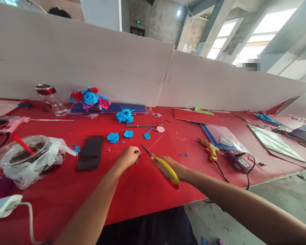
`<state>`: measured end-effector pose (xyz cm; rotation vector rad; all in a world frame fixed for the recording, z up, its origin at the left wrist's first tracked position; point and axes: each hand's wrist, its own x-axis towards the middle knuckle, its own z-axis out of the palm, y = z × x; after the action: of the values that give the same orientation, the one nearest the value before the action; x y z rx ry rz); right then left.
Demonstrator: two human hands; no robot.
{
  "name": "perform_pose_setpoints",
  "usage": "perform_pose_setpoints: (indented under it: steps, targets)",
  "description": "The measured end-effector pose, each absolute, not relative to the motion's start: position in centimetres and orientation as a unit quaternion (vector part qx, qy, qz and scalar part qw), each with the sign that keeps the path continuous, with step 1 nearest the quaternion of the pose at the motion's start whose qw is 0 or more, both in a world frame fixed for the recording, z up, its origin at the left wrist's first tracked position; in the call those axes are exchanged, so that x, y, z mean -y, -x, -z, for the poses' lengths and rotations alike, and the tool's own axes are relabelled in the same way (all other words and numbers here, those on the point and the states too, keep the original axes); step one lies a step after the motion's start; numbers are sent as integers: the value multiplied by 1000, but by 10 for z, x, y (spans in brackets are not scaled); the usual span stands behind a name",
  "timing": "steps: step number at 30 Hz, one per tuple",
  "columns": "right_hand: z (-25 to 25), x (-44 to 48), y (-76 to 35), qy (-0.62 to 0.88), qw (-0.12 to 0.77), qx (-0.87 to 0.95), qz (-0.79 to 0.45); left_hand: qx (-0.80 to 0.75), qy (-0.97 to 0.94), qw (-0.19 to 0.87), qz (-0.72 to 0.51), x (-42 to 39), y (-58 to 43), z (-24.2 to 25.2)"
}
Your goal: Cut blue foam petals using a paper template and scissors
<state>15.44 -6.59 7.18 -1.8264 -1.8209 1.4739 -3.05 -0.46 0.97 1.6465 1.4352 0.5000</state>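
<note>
My right hand [172,167] grips a pair of scissors [165,166] with yellow handles, the blades pointing up and left over the red table. Left of the blade tips, my left hand [130,156] is closed with its fingertips pinched together; whatever they hold, if anything, is too small to make out. Just beyond my hands lie cut blue paper pieces [113,137], a small blue scrap [147,136] and a thin stick [156,142]. Farther back rests a cluster of blue paper flowers [124,116], near a thin dark rod [142,126] and a pale pink petal-shaped piece [160,129].
A bouquet [89,98] and a glass bottle [52,100] stand by the white partition [104,64]. To the left are a pink glue gun [14,123], a bagged drink cup [28,160] and a dark phone [90,153]. A yellow glue gun [210,149] lies right, its cord trailing past the table edge.
</note>
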Motion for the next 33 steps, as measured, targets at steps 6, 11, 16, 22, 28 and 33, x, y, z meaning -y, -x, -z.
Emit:
perform_pose_setpoints:
  steps: [6,11,16,22,28,33]
  targets:
    - [-68,73,-155,619,31,614,-488,-612,-674,355,-215,-4,39,-4]
    - [-68,54,-190,672,136,600,-412,-609,-562,421,-370,-6,38,-12]
    - [-42,10,-233,798,38,597,-73,-523,-404,607,-442,-3,38,-22]
    - [-25,5,-232,770,19,636,40,-521,-417,581,-465,-7,38,-13]
    - [-10,-4,-186,661,63,746,51,-582,-515,407,-480,-12,38,-1]
    - [1,-24,-168,628,68,774,40,-573,-521,399,-491,-13,39,0]
